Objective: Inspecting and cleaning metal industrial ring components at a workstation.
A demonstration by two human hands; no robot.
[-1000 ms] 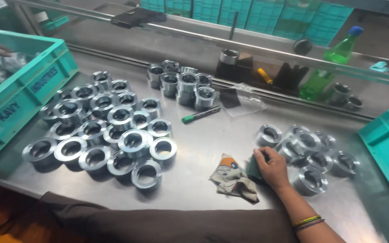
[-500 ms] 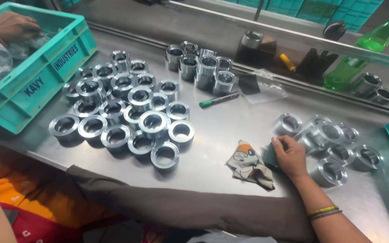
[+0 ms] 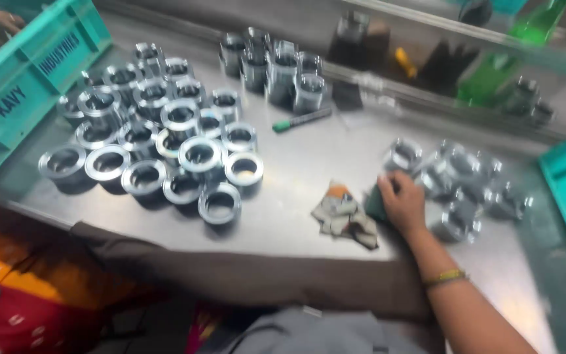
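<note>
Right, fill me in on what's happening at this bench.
The person's right hand rests on the steel table, closed over a small dark green pad beside a crumpled rag. Loose metal rings lie just right of it; a larger batch sits left. The left hand is out of view.

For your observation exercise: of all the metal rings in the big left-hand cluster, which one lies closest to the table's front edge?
The metal ring at the cluster's lower right tip. It sits alone, forward of the others and nearest the table edge.

Many metal rings (image 3: 165, 147) sit on the table (image 3: 296, 196), left of the rag (image 3: 343, 213). The right hand (image 3: 402, 202) rests just right of the rag. A crate (image 3: 24, 78) stands far left.
</note>
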